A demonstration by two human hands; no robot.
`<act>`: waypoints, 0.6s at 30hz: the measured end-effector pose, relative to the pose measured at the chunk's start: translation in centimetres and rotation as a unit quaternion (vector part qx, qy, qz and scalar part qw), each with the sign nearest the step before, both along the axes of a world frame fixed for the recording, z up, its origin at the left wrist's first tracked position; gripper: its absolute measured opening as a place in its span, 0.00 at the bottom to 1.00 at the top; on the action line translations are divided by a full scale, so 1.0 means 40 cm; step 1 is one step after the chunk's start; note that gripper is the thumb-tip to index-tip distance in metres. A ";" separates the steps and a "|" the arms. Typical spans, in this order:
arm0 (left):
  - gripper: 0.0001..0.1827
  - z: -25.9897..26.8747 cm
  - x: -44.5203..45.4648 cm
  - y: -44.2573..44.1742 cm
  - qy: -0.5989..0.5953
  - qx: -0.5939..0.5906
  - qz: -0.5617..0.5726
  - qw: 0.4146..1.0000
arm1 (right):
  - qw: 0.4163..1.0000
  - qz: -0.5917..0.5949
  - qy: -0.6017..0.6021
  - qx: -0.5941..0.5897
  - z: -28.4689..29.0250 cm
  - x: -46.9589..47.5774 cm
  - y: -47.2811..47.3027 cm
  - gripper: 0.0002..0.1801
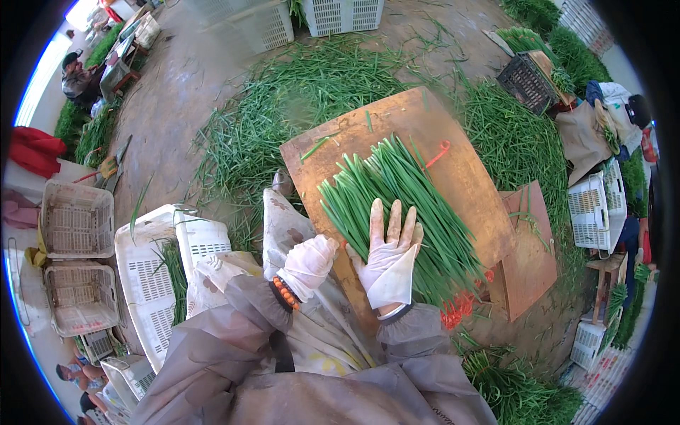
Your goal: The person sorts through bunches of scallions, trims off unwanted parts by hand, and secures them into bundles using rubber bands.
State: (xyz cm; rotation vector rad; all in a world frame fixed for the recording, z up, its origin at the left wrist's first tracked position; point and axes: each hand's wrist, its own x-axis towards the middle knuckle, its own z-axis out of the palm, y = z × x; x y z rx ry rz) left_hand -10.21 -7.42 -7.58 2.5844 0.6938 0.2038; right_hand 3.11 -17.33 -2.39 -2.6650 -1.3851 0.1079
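Observation:
A bundle of long green leafy stalks, perhaps garlic chives [441, 234], lies slantwise on a worn wooden board [467, 186]. My right hand [389, 252], in a pale stained glove, lies flat on the stalks with its fingers apart. My left hand [312, 260], also gloved, is curled closed beside the board's left edge; whether it holds anything is hidden. One red tie [438, 154] pokes out past the far side of the bundle. More red ties [458, 312] hang in a cluster at the board's near right edge.
Cut green leaves [297, 95] litter the floor beyond the board. At my left stands a white plastic crate [146, 276] with stalks inside. White crates [344, 16] stand at the far side, a black crate [527, 82] at upper right. Co-workers sit at left and right; a green heap [515, 388] lies lower right.

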 end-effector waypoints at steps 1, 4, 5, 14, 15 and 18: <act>0.05 -0.001 -0.001 0.006 -0.022 -0.006 -0.020 1.000 | 1.000 -0.002 -0.010 -0.004 -0.005 0.002 0.004 0.49; 0.05 -0.019 -0.030 0.030 -0.073 -0.027 -0.049 0.996 | 0.999 -0.014 -0.041 -0.026 0.001 0.016 0.024 0.47; 0.05 -0.027 -0.041 0.034 -0.090 -0.031 -0.061 0.994 | 0.998 -0.022 -0.059 -0.031 -0.002 0.027 0.031 0.47; 0.21 0.204 -0.001 0.104 -0.027 -0.010 -0.058 0.998 | 0.999 -0.029 -0.012 0.010 -0.023 0.061 0.034 0.52; 0.26 0.248 0.048 0.098 -0.059 0.031 -0.039 0.997 | 0.999 -0.024 0.004 0.025 -0.009 0.059 0.024 0.52; 0.33 0.264 0.163 0.094 -0.086 0.111 -0.109 0.984 | 0.996 0.025 0.065 0.061 0.064 0.057 -0.044 0.50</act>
